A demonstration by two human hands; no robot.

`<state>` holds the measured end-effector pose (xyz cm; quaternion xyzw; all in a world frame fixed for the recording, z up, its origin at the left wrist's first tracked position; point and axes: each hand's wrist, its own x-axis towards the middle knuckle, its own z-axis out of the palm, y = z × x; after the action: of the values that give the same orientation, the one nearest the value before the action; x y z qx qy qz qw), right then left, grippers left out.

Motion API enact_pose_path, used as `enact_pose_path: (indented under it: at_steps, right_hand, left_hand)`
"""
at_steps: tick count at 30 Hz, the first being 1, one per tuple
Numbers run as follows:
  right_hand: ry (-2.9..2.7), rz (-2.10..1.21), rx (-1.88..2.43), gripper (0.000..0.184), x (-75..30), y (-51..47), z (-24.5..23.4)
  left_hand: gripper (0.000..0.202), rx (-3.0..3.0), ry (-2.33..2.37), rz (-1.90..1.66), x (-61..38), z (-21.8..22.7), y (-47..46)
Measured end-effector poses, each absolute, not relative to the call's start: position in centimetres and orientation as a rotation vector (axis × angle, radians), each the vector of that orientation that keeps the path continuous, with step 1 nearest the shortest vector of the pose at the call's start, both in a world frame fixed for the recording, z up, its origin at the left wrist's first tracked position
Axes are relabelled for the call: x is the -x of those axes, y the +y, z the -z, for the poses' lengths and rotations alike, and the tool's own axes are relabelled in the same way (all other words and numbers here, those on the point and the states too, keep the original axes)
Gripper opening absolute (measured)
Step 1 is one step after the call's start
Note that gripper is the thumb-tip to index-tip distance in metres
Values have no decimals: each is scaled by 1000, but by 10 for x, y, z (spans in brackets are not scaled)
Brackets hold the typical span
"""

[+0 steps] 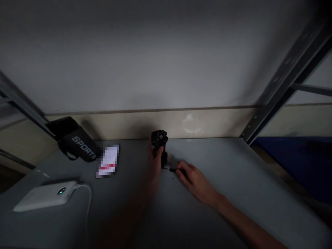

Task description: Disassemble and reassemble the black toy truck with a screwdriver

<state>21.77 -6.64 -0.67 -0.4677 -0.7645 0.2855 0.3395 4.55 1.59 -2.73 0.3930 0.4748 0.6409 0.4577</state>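
My left hand (155,162) is wrapped around a black game controller (161,137), held up on its side near the back of the grey table, its knobs facing right. In my right hand (193,180) is a small screwdriver (172,169), gripped by its dark handle. Its thin shaft points left and reaches the lower end of the controller. Whether the tip sits in a screw is too small to tell. A tiny dark speck lies on the table just below the shaft.
On the left, a black bag marked SPORT (80,140) leans by a pixelated white and red card or phone (108,160). A white power bank (46,195) with a cable (89,197) lies nearer. Metal posts (275,83) flank the table (220,159); a wall stands behind.
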Motion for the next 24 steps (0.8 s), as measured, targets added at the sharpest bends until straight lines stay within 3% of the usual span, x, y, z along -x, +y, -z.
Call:
enact_pose_path:
  at_steps: [4,9,11,14,17,20,24]
  right_hand:
    - [-1965,-771,1163,29,-220,-64,16]
    - [-1735,-1111,1263,58,-213,-56,32]
    - [-1773,-1075,1290,57,-213,-58,29]
    - [-1959,-915,1240,38,-217,-65,17]
    - [-2060,-784,1232,30,-220,-69,11]
    - [-2004,-780,1246,34,-216,-68,16]
    - [-1810,-1122,1289,55,-209,-64,24]
  left_hand:
    - [76,-1011,1143,-1583,-47,26,15]
    - [78,-1021,1161,-1531,-46,24,13]
    - [78,-1034,1148,-1519,-46,24,13]
    - [80,-1020,1140,-1508,-47,21,13]
    - [83,-1002,1142,-1511,-48,18,11]
    - [82,-1033,1119,-1525,-49,16,10]
    - [81,-1038,1095,-1559,-50,18,9]
